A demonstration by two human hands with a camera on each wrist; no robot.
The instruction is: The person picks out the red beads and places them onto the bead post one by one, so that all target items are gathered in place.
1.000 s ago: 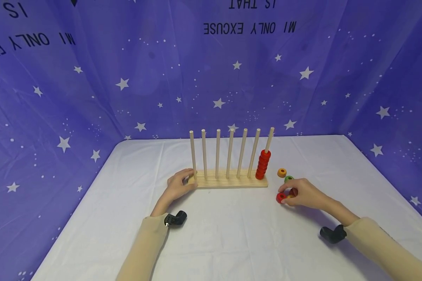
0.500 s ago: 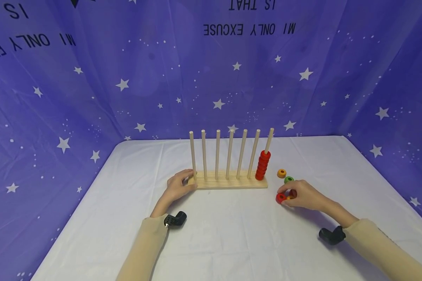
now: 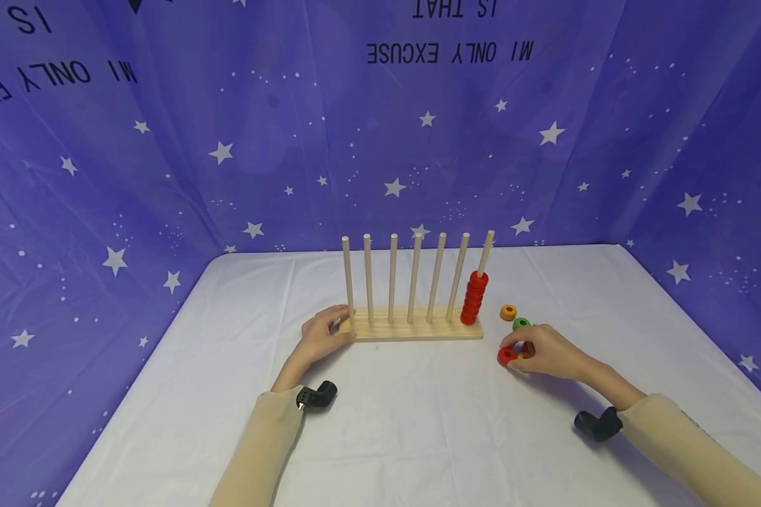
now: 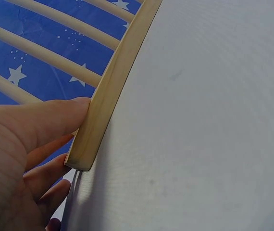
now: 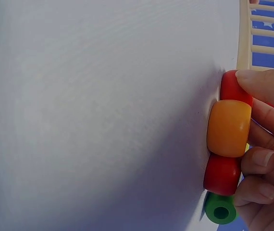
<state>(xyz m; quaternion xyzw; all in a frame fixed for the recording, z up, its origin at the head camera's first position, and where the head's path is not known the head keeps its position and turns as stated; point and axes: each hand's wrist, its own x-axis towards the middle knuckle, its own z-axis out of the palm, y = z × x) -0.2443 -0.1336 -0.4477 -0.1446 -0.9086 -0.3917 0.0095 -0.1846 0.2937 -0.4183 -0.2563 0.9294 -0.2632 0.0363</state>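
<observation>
A wooden peg stand [image 3: 412,332] carries several upright pegs. Red beads [image 3: 473,301] are stacked on its rightmost peg, and the other pegs are bare. My left hand [image 3: 320,336] grips the left end of the base; in the left wrist view the thumb [image 4: 65,115] lies on its front side. To the right of the stand, my right hand [image 3: 548,352] pinches a red bead [image 3: 504,358] on the table. The right wrist view shows an orange bead [image 5: 228,127], another red bead [image 5: 222,174] and a green bead [image 5: 219,211] in a row beside the fingers.
A yellow-orange bead [image 3: 508,312] lies farther back, near the stand's right end. White cloth [image 3: 406,422] covers the table. Purple star-printed fabric [image 3: 330,127] hangs behind and on both sides. Black wrist cameras [image 3: 599,424] sit at the cuffs.
My right hand and the red bead have shifted very slightly to the left. The left hand and the stand have stayed in place.
</observation>
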